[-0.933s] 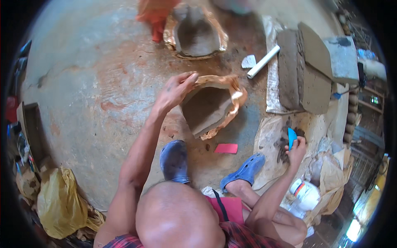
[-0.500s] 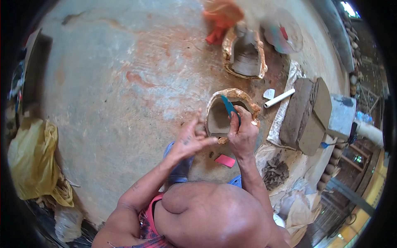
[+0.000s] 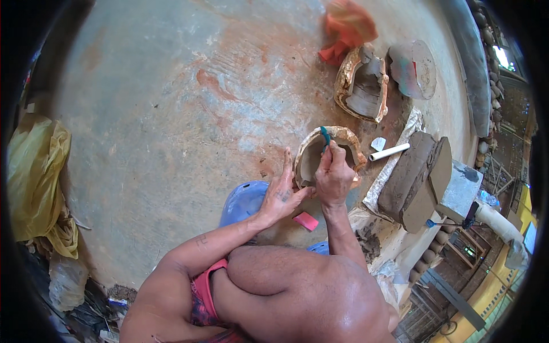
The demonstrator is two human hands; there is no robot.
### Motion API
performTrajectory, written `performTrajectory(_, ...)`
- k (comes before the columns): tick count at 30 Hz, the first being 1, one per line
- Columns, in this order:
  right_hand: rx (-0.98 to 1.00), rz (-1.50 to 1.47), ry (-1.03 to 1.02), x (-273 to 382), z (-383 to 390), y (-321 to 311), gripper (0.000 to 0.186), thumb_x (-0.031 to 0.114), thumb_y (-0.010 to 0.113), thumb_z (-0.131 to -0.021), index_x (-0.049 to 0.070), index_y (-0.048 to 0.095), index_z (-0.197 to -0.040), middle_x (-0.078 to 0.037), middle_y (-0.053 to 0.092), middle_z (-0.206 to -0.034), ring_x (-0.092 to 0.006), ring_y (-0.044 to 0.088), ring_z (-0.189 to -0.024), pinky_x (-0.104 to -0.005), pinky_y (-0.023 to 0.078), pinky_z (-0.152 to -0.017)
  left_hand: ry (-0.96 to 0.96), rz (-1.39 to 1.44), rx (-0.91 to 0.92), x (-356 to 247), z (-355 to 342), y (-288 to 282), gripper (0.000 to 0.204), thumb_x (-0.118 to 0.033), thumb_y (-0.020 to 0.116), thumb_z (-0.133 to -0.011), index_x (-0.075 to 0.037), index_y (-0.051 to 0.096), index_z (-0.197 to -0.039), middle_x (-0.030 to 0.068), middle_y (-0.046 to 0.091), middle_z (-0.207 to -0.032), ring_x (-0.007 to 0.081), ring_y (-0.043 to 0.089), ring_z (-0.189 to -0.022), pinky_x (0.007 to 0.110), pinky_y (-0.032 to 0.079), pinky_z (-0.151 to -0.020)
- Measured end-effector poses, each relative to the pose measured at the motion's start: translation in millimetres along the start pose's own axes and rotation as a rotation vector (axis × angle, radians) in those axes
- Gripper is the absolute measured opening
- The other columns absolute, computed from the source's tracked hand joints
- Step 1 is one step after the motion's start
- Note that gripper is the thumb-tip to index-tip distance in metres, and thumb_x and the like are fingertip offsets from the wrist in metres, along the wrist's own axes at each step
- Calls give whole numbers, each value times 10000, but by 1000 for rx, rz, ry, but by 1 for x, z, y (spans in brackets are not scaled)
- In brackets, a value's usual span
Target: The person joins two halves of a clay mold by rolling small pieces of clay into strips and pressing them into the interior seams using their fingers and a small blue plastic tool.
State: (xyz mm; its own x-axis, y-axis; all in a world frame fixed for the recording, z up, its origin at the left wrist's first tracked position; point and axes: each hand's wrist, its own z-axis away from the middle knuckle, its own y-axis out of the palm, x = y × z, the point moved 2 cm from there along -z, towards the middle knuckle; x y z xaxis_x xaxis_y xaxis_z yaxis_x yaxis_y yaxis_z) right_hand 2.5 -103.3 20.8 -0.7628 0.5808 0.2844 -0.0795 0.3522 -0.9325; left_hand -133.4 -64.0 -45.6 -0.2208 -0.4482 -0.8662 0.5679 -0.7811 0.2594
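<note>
A round plaster mould (image 3: 302, 153), lined with grey clay, sits on the floor in front of me, its rim crusted and brownish. Pinched in the fingers of my right hand (image 3: 334, 178) is a thin teal scraper (image 3: 325, 136), its blade at the far left part of the rim. My left hand (image 3: 282, 194) lies along the mould's near left side. Its index finger points away from me and its thumb reaches to the near rim. A pink rectangular piece (image 3: 306, 221) lies on the floor just below the mould.
Beyond stands a second clay-lined mould (image 3: 341, 94), beside an orange cloth (image 3: 349, 28) and a flat round slab (image 3: 413, 70). To the right are a white tube (image 3: 390, 151), a thick clay block (image 3: 403, 177) and a grey block (image 3: 459, 187). A blue plastic seat (image 3: 243, 201) is beneath me; a yellowish plastic sheet (image 3: 34, 177) hangs left.
The scraper has turned from broadside to nearly edge-on and stays at the far rim. My left hand has come against the mould's side. The view has shifted, showing more of the blue seat.
</note>
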Motion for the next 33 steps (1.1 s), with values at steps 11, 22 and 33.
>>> performTrajectory(11,582,-200,161,16,-28,-11,146,88,653,-964,20,708,-1081,-249,692,-794,-425,722,-768,-472,545,-657,-1,85,-48,14,-1,3,1276,-123,809,-879,-91,-205,-1654,203,752,-1129,306,750,-838,427,592,-739)
performTrajectory(22,904,-240,185,4,-30,-45,138,44,659,-941,-35,721,-1035,-159,744,-790,-253,758,-742,-375,570,-647,-76,-44,4,2,-3,-13,1062,-174,872,-851,-120,211,-1680,77,710,-884,120,623,-697,318,530,-653)
performTrajectory(33,-38,121,659,-140,62,-143,209,151,655,-1023,34,732,-1179,-108,756,-992,-145,697,-839,-306,548,-756,-86,-410,332,-97,6,-55,597,-258,813,-897,-82,637,-1440,82,769,-1052,125,674,-784,313,564,-733)
